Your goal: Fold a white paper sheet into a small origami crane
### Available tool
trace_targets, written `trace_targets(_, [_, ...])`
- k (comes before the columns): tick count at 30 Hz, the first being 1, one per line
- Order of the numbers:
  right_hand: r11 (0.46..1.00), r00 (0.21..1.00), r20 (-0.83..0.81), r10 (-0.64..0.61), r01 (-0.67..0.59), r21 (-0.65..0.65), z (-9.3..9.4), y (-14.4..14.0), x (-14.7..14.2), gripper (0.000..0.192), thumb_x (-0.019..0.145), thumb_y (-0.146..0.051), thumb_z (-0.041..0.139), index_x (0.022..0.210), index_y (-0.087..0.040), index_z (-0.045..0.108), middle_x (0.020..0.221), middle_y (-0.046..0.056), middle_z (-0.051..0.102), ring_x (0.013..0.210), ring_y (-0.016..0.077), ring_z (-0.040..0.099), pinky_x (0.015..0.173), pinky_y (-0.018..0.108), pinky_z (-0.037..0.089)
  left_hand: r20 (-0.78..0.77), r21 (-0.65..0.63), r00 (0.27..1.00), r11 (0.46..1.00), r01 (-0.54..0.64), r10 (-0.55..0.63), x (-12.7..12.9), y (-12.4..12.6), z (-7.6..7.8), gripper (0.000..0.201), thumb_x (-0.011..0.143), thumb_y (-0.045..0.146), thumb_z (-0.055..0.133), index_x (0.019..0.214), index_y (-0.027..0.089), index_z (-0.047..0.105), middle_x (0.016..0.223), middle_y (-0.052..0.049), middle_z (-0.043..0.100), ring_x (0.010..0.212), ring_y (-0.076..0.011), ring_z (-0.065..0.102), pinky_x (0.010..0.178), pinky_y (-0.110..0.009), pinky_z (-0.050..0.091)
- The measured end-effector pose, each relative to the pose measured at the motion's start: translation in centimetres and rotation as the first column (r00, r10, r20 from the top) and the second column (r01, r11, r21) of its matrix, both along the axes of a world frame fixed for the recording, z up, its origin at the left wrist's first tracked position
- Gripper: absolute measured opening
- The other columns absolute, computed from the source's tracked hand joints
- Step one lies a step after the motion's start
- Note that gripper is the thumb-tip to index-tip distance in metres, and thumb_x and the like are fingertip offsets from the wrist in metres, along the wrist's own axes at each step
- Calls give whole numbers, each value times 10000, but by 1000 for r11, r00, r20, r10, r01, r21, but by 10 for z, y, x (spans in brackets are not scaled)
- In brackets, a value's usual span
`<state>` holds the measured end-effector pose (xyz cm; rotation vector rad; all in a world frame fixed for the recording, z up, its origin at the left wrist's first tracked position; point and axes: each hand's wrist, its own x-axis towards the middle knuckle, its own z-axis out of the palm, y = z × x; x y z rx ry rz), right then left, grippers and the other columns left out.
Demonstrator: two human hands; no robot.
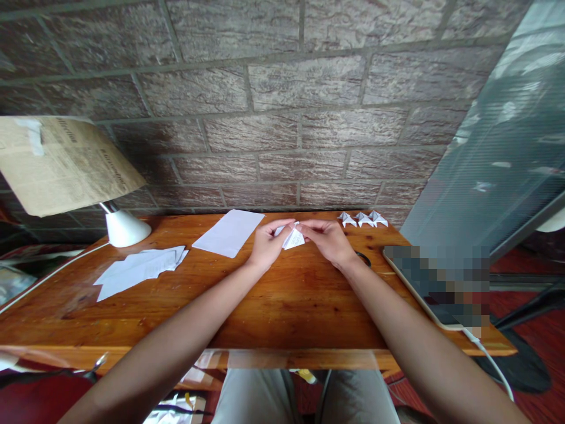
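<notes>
In the head view, a folded paper (295, 238) is held over the desk (286, 306), its top being pinched by the fingertips of the left hand (268, 242) and the right hand (327, 240). From these fingertips the folded paper is spread downward, toward the desk's near edge; its long axis cannot be told. Neither hand is nearer. Left of the folded paper a sheet (228, 233) is seen; right of it, three small models (365, 220).
</notes>
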<state>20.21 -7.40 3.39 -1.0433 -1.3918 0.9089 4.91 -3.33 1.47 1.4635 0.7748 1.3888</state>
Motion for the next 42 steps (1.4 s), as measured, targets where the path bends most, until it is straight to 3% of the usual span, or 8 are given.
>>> trace_targets(18, [999,999,-36,24,-25,-21,8,-4,0,354,712,-499,753,841,-169,768,782,17,708,671,120,534,663,263,417,37,-24,999,999,36,-35,-1,3,5,346,630,430,830,858,175,779,877,-70,771,765,-183,672,716,-297,512])
trace_targets(27, [1000,1000,8,-5,5,12,9,-4,0,409,729,-556,722,798,-153,726,674,-5,627,614,107,483,606,251,393,-22,73,996,993,92,-90,-3,4,8,347,653,427,815,872,168,738,806,-35,751,727,-149,645,684,-264,485])
trace_targets(33, [993,994,84,-69,61,101,4,0,2,418,809,-562,629,802,-150,703,679,9,618,636,126,508,636,264,425,23,-74,990,988,139,-137,-4,7,8,373,664,451,806,886,157,749,814,-44,747,720,-148,638,677,-258,469])
trace_targets(37, [982,976,149,-161,143,125,-1,5,7,415,838,-546,588,819,-145,694,658,18,607,609,134,504,604,267,418,111,-228,966,940,254,-234,-6,11,6,376,653,454,818,866,149,759,844,-51,746,766,-149,644,757,-279,491])
trace_targets(42, [972,953,220,-206,175,154,-2,6,7,394,867,-523,547,768,-162,670,633,20,604,609,146,533,618,273,430,173,-255,958,929,267,-228,-6,10,6,353,616,440,846,804,155,758,810,-37,736,749,-136,636,762,-279,493])
